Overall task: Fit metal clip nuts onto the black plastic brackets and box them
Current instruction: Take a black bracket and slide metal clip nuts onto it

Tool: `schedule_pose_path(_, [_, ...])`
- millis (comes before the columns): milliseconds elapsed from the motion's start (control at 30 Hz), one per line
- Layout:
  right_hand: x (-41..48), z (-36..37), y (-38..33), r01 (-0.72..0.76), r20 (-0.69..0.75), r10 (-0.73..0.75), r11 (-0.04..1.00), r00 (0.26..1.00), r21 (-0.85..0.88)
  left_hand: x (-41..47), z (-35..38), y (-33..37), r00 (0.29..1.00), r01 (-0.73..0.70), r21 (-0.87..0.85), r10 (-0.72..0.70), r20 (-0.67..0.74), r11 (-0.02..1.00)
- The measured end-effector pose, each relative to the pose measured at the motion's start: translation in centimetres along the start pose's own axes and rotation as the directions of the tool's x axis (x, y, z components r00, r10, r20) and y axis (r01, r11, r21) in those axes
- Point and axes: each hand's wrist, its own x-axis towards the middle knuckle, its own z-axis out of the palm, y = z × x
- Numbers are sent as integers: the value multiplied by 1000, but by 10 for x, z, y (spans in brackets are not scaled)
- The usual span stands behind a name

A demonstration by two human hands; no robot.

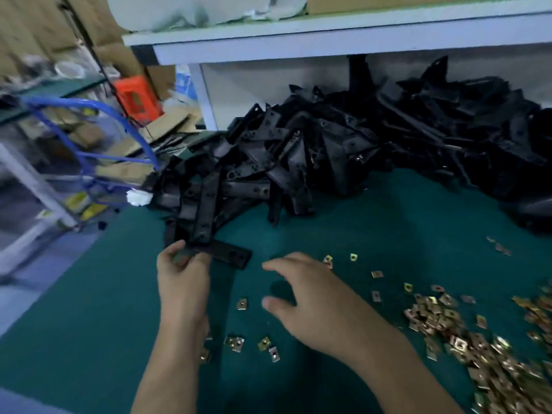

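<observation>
Over the green mat, my left hand pinches one end of a black bracket by the pile; my right hand hovers, fingers spread and empty, beside the clip nuts.

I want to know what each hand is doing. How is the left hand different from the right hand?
The left hand grips one end of a black bracket; the right hand holds nothing. The left hand's fingers are curled; the right hand's fingers are spread and loose. The left hand is at the foot of the bracket pile; the right hand is nearer the clip nuts. Both are bare and over the green mat.
</observation>
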Motion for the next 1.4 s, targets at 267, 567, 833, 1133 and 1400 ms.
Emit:
schedule_pose_path(267, [79,46,-11,74,20,-72,989,997,-129,33,4,6,989,141,-175,-133,56,974])
schedule_pose_path(567, [73,53,-11,-56,-165,127,923,978,382,5,-26,5,985,171,-288,-163,53,942])
schedule_pose_path(833, [5,27,-41,-292,162,355,350,921,890,-22,-34,6,999,53,-210,-51,16,976])
schedule_pose_path(1133, [-79,-26,-49,-225,128,194,659,973,717,-68,5,36,934,-52,-323,160,319,945])
schedule_pose_path(1400, [-162,-115,57,-701,-211,669,689,713,-185,-86,79,34,542,293,-240,46,839,926])
